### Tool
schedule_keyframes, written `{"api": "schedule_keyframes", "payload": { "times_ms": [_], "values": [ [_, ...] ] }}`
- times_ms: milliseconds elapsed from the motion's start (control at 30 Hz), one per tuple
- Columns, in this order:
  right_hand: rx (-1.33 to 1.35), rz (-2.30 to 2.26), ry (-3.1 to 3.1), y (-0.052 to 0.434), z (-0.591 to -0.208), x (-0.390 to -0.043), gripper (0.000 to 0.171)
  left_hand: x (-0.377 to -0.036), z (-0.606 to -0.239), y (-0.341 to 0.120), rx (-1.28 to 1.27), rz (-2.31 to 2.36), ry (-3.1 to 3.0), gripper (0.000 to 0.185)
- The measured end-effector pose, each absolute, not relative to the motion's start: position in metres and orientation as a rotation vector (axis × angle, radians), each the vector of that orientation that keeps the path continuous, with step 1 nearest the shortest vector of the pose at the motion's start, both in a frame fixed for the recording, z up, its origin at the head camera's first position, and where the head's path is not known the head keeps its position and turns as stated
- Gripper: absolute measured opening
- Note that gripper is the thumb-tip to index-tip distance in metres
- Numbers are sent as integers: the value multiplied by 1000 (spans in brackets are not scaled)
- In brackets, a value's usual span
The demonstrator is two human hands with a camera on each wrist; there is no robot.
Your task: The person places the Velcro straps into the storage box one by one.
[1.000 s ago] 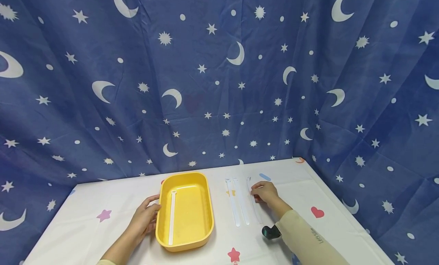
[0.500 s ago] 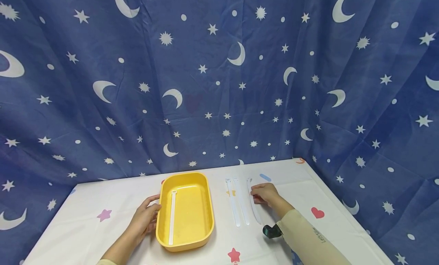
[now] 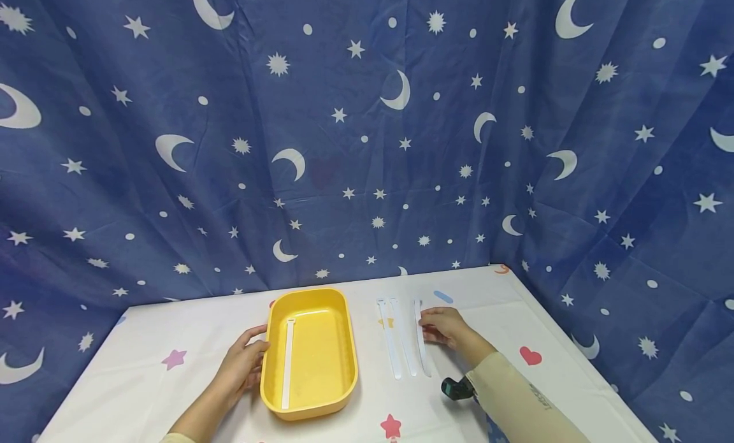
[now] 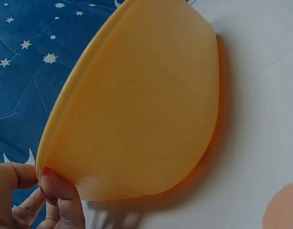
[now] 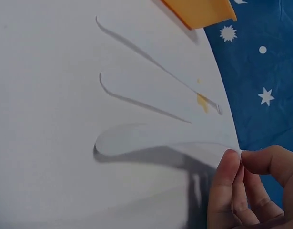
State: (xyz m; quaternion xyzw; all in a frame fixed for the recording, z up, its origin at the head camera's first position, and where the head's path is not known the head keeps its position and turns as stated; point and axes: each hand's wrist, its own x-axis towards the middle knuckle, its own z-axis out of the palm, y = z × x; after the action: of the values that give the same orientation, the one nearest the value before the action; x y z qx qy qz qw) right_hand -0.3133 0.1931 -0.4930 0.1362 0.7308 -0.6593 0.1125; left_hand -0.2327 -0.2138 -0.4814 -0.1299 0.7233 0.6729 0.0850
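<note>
My left hand (image 3: 243,361) pinches the left rim of a yellow plastic basin (image 3: 309,412), thumb and fingertips meeting over its edge (image 4: 60,112) in the left wrist view. Inside the basin lies a long white strap (image 3: 288,366) with a small buckle at its far end. To the right, my right hand (image 3: 450,328) pinches another white strap (image 3: 421,347) by its edge, nearer the far end. The right wrist view shows that strap (image 5: 132,138) bowed, its rounded end close to the tabletop with a shadow beneath.
Two more white straps (image 3: 390,344) lie side by side between the basin and my right hand. A white cloth with printed shapes covers the table (image 3: 201,322). Blue curtains (image 3: 367,143) with moons and stars hang behind and at the right.
The strap in my right hand has turned slightly, its near end shifting left from the tabletop position it had. My right hand moved very little; my left hand and the basin stayed put.
</note>
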Motion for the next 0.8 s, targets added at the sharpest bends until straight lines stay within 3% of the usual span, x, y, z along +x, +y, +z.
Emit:
{"api": "schedule_keyframes", "payload": {
  "times_ms": [367,800],
  "values": [
    [349,-1954,2067,192,-487,-309,48,-232,-481,-214,-390,2001,2162,51],
    [322,-1952,2055,188,-474,-300,46,-233,-481,-214,-376,2003,2161,54]
  ]
}}
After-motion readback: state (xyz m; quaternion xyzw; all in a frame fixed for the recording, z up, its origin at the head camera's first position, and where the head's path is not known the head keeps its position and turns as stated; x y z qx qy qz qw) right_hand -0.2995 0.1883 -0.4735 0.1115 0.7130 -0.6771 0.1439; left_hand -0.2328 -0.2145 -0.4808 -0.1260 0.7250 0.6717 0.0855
